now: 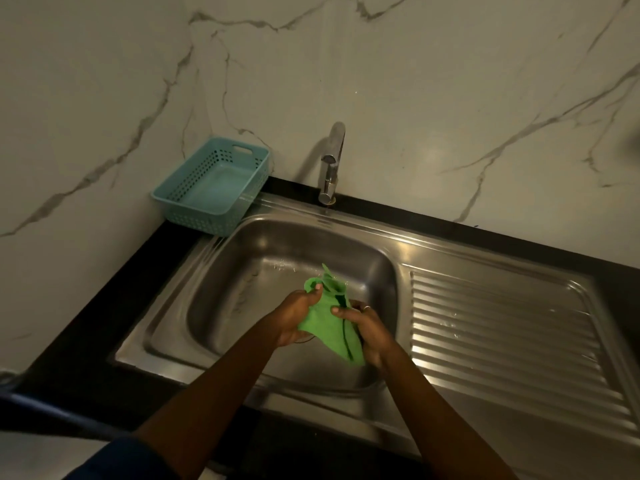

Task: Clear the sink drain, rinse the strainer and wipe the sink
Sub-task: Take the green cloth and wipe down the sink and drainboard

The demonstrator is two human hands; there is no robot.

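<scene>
Loosely crumpled green cloth (322, 323), dark-edged

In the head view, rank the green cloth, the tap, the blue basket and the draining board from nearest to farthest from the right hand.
1. green cloth, gripped by the right hand itself.
2. draining board, just to its right.
3. tap, straight ahead at the back.
4. blue basket, far back-left corner.
</scene>
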